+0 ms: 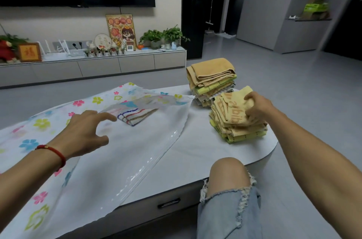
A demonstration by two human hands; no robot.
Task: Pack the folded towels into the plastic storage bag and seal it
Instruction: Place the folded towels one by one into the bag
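Our right hand (pixel 256 108) curls its fingers round the top towel (pixel 234 110) of the near stack (pixel 238 129); our left hand (pixel 86 133) hovers spread over the storage bag (pixel 137 150). Lifting carelessly could topple the pile or unfold it.

Both arms reach forward, bare to the elbow. The left hand (pixel 86 133) hovers palm down with its fingers spread and loosely extended, the index finger pointing ahead and the thumb stretched out toward the right; it grips nothing. A red cord bracelet (pixel 55 153) circles the left wrist. The right arm stretches further out and to the right, nearly straight, and the right hand (pixel 258 107) has its fingers curled down, gripping cloth. A bare right knee (pixel 227 176) rises between the forearms, showing through torn denim.
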